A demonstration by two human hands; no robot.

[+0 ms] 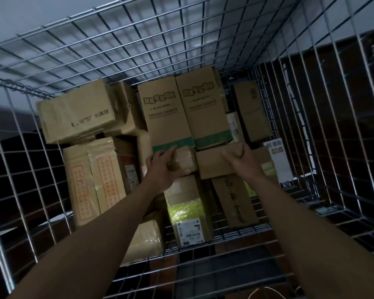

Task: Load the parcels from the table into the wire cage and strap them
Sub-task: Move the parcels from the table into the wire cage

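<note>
Gripping a small brown taped cardboard parcel (183, 160) in the left hand (162, 167), fingers and thumb curling round its near end, deep inside the silver wire-mesh cage (125, 39). Clasping a wider flat brown cardboard parcel (214, 166) by its far edge in the right hand (241, 160), just beside the small one. Holding both directly under two tall brown cartons with green bands (166, 113), rising beyond the fingertips. Lying beneath the left wrist, a box with yellow-green tape and a white label (186, 212). Leaning well left of the left hand, a big creased brown carton (78, 113). Showing through the mesh, pale grey wall (20, 16) beyond and dark floor (343, 104) right of the right hand.
</note>
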